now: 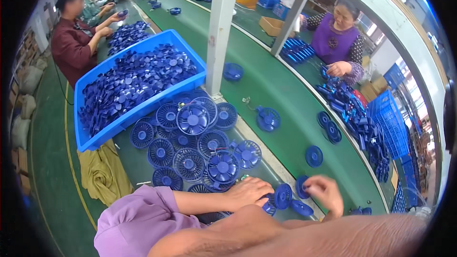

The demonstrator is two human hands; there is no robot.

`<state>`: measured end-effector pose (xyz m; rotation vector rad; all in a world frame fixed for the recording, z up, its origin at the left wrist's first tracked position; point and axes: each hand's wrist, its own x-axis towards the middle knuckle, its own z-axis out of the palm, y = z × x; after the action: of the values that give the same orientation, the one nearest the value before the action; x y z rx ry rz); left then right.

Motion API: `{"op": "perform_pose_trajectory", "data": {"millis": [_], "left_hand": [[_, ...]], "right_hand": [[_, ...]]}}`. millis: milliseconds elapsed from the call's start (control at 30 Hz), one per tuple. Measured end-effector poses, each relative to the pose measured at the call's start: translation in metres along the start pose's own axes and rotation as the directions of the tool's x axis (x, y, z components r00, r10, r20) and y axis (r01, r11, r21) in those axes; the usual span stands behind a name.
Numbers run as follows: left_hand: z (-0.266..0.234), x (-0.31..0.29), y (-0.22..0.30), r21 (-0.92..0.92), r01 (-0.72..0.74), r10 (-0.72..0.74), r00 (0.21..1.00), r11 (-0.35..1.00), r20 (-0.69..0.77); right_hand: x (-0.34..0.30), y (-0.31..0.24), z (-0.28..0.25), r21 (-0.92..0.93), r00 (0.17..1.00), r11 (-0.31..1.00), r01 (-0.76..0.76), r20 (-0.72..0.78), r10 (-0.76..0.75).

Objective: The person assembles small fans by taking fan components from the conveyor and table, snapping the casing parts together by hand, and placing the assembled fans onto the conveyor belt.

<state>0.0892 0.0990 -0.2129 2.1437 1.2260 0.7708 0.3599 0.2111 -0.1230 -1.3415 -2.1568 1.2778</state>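
Note:
My left hand [250, 192] is bent over a blue fan housing [269, 205] at the near end of the work table, its fingers curled against it. Slightly smeared by motion, my right hand [327, 193] pinches the edge of a tilted blue round fan cover [301, 187] at the belt's near edge. Between the hands, another blue fan cover [283, 196] stands on edge, and a blue disc-shaped cover [301, 208] leans beside it. Ahead of my left hand lies a pile of round blue fan grilles [189, 163], some with blades and thin wires.
A blue bin [143, 130] full of small blue parts stands at the left. A green conveyor belt [290, 114] carries scattered fan pieces past a white post [222, 33]. Olive cloth [105, 173] hangs by the table. Across the belt, a person in purple [335, 38] handles blue parts; others sit far left.

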Motion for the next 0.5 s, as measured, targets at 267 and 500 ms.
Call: {"op": "perform_pose_trajectory", "data": {"millis": [267, 500], "left_hand": [[0.005, 0.005, -0.009, -0.002, -0.039, 0.038, 0.999, 0.999, -0.027], [0.004, 0.006, -0.004, -0.078, -0.068, 0.063, 0.996, 0.995, -0.055]], "right_hand": [[0.21, 0.09, -0.095, -0.602, 0.796, 0.642, -0.475, -0.605, 0.022], [0.211, 0.146, -0.097, -0.493, 0.702, 0.624, -0.607, -0.7, 0.13]]}}
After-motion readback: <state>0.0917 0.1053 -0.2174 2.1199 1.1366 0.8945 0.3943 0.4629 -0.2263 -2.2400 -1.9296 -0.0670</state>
